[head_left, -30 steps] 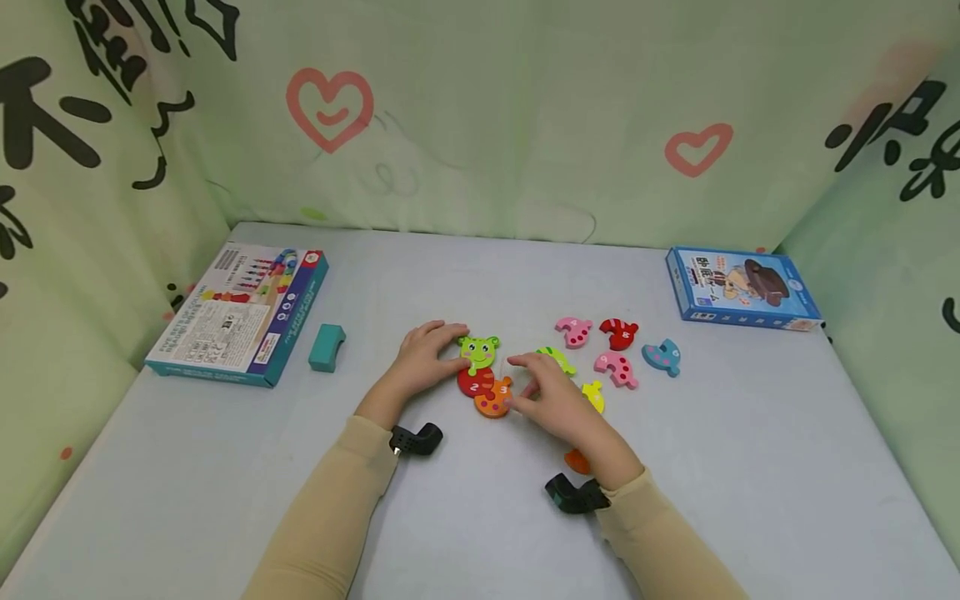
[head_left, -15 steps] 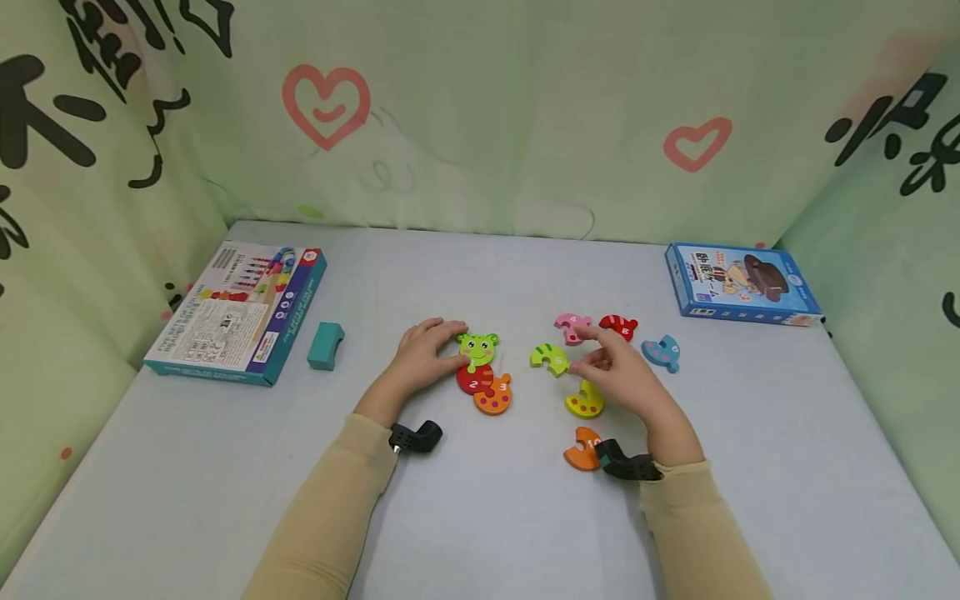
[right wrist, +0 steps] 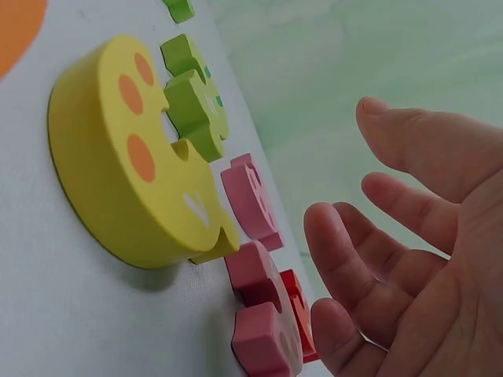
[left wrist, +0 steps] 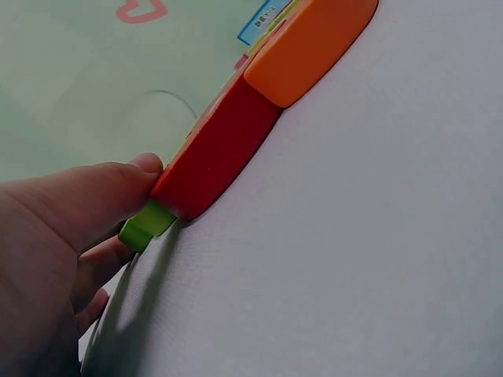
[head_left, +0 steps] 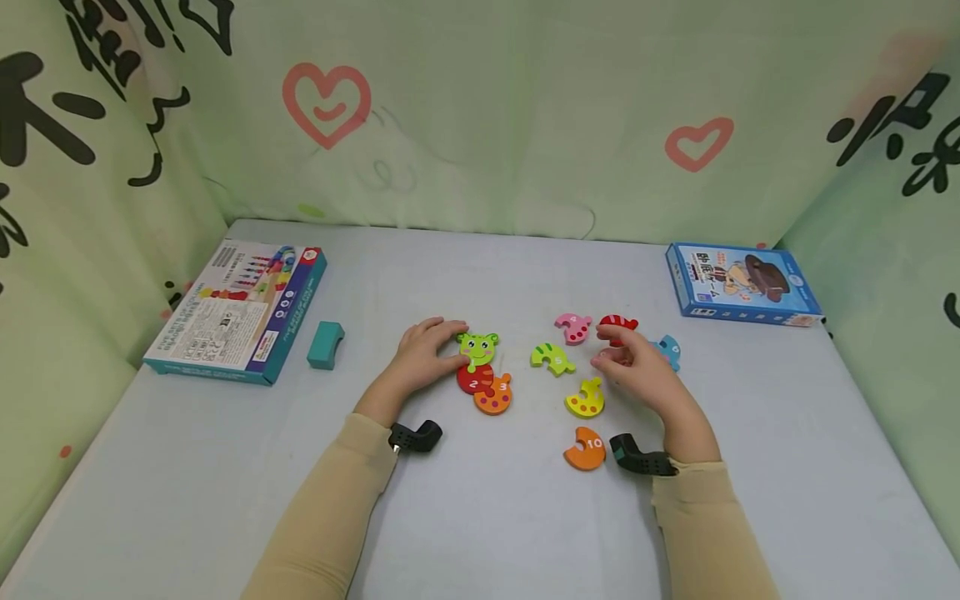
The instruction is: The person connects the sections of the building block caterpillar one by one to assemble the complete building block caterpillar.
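My left hand (head_left: 426,357) pinches a green frog-head puzzle piece (head_left: 477,348) between thumb and fingers at its left side. That piece joins a red piece (head_left: 472,380) numbered 2, and an orange spotted piece (head_left: 492,398) numbered 3 follows below it. In the left wrist view the thumb lies at the red piece (left wrist: 216,153), with fingers behind the green one. My right hand (head_left: 637,371), fingers loosely bent and holding nothing, hovers over the loose pieces. It covers a pink piece (right wrist: 263,306) in the head view and overlaps a red striped piece (head_left: 618,321) and a blue piece (head_left: 668,350).
Loose nearby lie a pink piece (head_left: 574,328), a green striped piece (head_left: 552,358), a yellow spotted piece (head_left: 585,400) and an orange piece (head_left: 585,450) numbered 10. A teal block (head_left: 326,346) and a flat box (head_left: 236,312) stand left; a blue box (head_left: 742,285) stands back right.
My right hand has moved away from the orange spotted piece, rightward over the loose pieces, uncovering the green, yellow and orange ones. My left hand stays at the frog-head piece.
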### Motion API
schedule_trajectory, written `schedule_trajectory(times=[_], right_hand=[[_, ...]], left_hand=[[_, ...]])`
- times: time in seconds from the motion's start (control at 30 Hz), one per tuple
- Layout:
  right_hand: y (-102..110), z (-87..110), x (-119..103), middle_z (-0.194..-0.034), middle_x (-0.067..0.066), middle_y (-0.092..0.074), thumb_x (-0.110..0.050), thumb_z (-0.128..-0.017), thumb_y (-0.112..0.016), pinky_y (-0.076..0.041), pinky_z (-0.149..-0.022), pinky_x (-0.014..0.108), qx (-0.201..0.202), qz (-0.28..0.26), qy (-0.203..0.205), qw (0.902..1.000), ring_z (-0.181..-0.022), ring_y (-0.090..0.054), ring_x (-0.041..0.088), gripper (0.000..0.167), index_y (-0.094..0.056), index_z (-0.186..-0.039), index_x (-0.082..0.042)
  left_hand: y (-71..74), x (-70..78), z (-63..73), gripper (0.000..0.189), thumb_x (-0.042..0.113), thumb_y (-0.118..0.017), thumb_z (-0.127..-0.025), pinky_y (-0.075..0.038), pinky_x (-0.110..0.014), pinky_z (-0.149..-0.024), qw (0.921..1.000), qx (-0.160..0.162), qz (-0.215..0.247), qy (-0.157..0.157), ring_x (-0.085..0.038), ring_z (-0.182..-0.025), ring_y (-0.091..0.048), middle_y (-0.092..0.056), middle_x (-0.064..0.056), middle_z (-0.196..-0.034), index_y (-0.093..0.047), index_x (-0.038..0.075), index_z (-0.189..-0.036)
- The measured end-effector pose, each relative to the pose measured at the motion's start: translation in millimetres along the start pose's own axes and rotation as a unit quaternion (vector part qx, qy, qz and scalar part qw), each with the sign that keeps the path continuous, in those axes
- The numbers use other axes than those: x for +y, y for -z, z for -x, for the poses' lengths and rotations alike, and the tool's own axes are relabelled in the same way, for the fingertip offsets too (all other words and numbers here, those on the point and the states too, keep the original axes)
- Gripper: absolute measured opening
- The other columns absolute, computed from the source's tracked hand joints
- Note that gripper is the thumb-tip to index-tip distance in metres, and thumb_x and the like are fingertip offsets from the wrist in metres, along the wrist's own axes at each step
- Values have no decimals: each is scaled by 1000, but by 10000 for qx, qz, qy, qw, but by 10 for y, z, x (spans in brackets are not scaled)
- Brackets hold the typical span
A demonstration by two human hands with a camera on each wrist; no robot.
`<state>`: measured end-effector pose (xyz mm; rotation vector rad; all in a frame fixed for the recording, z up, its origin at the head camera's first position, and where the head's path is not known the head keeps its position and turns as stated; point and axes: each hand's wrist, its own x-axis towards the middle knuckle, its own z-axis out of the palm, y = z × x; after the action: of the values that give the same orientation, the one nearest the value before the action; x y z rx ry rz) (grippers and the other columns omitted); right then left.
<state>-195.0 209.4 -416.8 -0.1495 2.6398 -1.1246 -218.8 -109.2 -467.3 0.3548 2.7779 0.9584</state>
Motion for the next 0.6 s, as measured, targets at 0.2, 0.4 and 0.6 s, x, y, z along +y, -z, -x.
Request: schedule_trajectory(times=[0.2,0.4,0.6], right_hand=[[14,-7,10,-132,16,-45,-21,-89,-57,-49,-80,29,7,-40,-67,10000,-98,-51,26,53,-38,-136,-7],[9,-23,30,-132,15,-45,-21,-89,-57,-49,-79,27,3,-81,-137,9999,-98,-51,25,53,-38,-136,-7],[-8,-87,59,-130,14,-44,-24,-89,-57,-48,-74,25,-26,-133,-225,9997,-100,-50,26,55,-35,-138,-10]], left_hand=[[5,9,-8,52,37,-62,-83,-9,-46,-112,10000,-31,-39,-3,-22,-136,-24,-45,3,-138,-48,22,-131],[16,20,-12,52,37,-62,-83,-9,-47,-112,10000,-50,-33,-42,-23,-136,-24,-45,3,-139,-48,21,-131],[1,-2,-6,52,37,-61,-83,-10,-47,-112,10000,-44,-22,-14,-22,-136,-23,-45,3,-139,-48,22,-131]])
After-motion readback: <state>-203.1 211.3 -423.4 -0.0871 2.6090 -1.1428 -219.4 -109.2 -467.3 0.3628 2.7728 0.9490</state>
